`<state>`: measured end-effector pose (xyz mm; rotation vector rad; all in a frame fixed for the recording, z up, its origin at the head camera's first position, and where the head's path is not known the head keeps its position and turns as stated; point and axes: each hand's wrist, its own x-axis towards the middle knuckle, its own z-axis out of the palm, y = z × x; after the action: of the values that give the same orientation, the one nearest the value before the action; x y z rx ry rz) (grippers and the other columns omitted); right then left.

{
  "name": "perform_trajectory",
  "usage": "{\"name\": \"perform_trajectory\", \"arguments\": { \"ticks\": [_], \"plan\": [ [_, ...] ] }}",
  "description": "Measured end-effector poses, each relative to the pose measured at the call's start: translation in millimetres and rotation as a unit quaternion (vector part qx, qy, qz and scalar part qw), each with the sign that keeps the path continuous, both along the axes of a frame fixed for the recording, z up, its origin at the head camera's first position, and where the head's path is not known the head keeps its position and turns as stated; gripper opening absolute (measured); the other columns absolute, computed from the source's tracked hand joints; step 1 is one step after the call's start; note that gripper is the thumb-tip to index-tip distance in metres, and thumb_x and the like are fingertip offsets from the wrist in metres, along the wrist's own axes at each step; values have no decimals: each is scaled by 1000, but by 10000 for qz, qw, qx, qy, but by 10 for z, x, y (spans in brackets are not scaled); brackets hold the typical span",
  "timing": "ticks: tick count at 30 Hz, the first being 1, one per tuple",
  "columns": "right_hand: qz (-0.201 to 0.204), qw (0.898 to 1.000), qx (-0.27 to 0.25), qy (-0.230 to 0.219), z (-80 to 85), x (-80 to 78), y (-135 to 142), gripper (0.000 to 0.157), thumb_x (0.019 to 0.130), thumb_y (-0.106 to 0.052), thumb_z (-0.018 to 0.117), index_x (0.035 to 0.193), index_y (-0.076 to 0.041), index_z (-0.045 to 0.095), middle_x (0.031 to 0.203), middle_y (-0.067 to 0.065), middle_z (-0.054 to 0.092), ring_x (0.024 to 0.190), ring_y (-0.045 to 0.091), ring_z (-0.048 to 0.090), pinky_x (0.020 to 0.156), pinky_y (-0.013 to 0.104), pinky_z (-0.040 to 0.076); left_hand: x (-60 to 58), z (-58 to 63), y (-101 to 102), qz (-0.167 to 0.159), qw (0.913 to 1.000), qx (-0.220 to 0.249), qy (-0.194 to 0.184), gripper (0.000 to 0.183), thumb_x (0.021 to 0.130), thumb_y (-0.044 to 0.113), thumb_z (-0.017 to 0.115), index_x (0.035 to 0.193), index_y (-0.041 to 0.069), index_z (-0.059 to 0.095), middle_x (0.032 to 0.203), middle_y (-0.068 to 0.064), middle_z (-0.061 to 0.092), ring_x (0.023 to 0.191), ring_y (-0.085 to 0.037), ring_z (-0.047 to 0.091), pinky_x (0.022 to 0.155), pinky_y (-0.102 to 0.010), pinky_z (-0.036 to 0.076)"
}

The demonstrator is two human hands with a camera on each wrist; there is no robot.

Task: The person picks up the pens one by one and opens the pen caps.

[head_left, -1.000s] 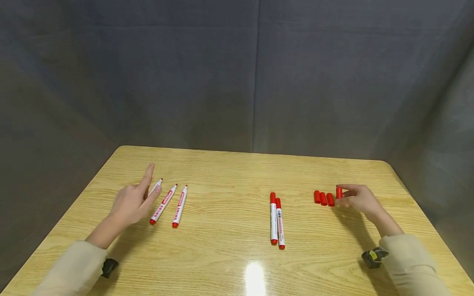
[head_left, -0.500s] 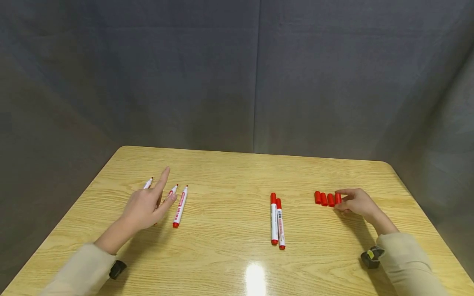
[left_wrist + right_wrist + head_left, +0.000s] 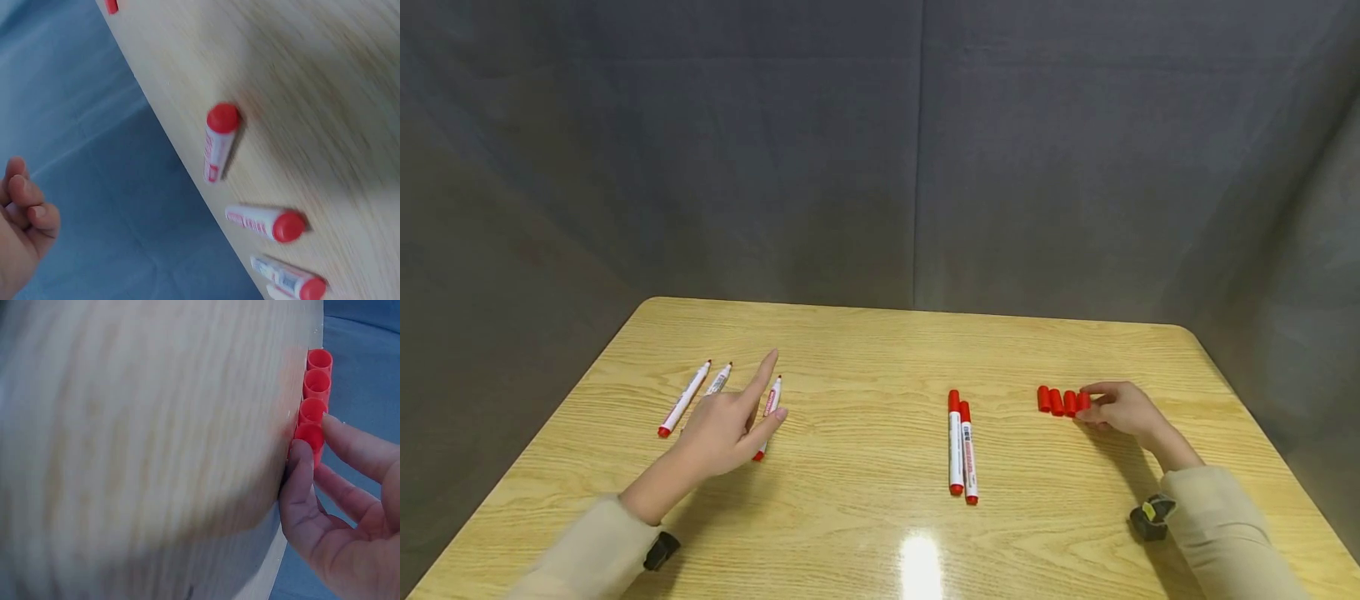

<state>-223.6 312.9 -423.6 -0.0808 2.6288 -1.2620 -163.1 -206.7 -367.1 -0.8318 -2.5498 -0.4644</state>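
My left hand (image 3: 730,429) is over the left group of white markers with no caps on their tips, index finger stretched forward and thumb out. Nothing is in its grasp. It partly covers a marker (image 3: 772,396) at right; two others, a marker (image 3: 685,400) and a marker (image 3: 721,377), show to its left. The left wrist view shows a marker (image 3: 215,147) with its red end nearest. My right hand (image 3: 1127,412) pinches a red marker cap (image 3: 310,434) between thumb and fingers, at the near end of a row of red caps (image 3: 317,383) whose open ends face the wrist camera.
Two capped markers (image 3: 955,446) lie side by side right of the middle of the wooden table (image 3: 850,500). A dark cloth (image 3: 775,167) hangs behind the table's far edge and along its sides.
My right hand has lowered its cap into line with the other red caps. My left hand has moved right across the markers, uncovering those at left.
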Motion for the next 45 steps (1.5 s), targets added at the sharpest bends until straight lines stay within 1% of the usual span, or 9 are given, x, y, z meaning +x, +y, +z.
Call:
{"name": "perform_trajectory", "arguments": {
  "ticks": [3,8,15,19,24,31,35,39,45],
  "plan": [
    [8,10000,7,15,9,12,9,56,80,-4,64,122,23,39,90,19,59,67,14,58,59,26,50,-8,-32,87,-133,9999,-14,-33,63,94,38,46,140,-1,30,46,17,26,39,4,17,37,-17,20],
    [-123,9997,161,103,70,45,32,57,82,-8,63,123,22,38,91,21,58,67,17,59,61,28,51,-5,-66,227,-380,9991,-16,-211,64,93,38,47,139,-3,30,45,17,26,38,5,18,36,-17,20],
    [-217,9981,373,443,260,118,41,58,84,-14,64,125,19,40,80,10,58,62,15,54,58,29,47,7,-90,426,-527,9966,-64,-624,65,92,35,51,141,-1,29,45,16,30,38,3,23,37,-18,23],
    [-247,9976,319,568,366,164,26,60,84,-16,64,127,17,38,83,12,56,60,14,54,58,28,48,12,-114,553,-584,9946,-151,-844,67,91,34,52,142,-1,26,43,16,29,37,2,23,37,-18,23],
    [-212,9964,263,774,489,225,-2,60,86,-18,63,129,15,38,88,16,54,61,13,56,59,27,49,23,-155,700,-605,9906,-246,-1201,71,91,36,51,143,0,21,42,14,27,36,1,20,36,-18,23],
    [-130,9950,74,991,646,299,-108,58,87,-20,61,130,12,39,90,15,54,63,10,56,59,26,49,23,-248,846,-790,9834,-474,-1564,73,91,39,50,144,0,18,42,13,24,37,0,16,37,-16,19],
    [-113,9939,-20,1093,722,326,-196,56,87,-19,62,130,10,41,90,15,56,67,12,59,60,26,50,23,-291,920,-839,9808,-614,-1650,75,91,41,49,144,-1,17,41,14,23,36,0,15,35,-15,17],
    [-82,9930,-130,1174,791,352,-276,55,87,-19,62,130,9,42,91,15,56,70,13,60,61,26,50,11,-339,1003,-903,9785,-595,-1757,75,91,41,49,144,-2,17,41,14,23,35,1,15,35,-14,18],
    [28,9917,-192,1268,857,386,-371,52,87,-17,62,128,9,43,93,17,55,72,10,60,62,26,50,0,-422,1156,-980,9669,-454,-2313,77,91,41,49,144,-3,14,40,13,27,33,0,18,33,-15,19]
  ]
}}
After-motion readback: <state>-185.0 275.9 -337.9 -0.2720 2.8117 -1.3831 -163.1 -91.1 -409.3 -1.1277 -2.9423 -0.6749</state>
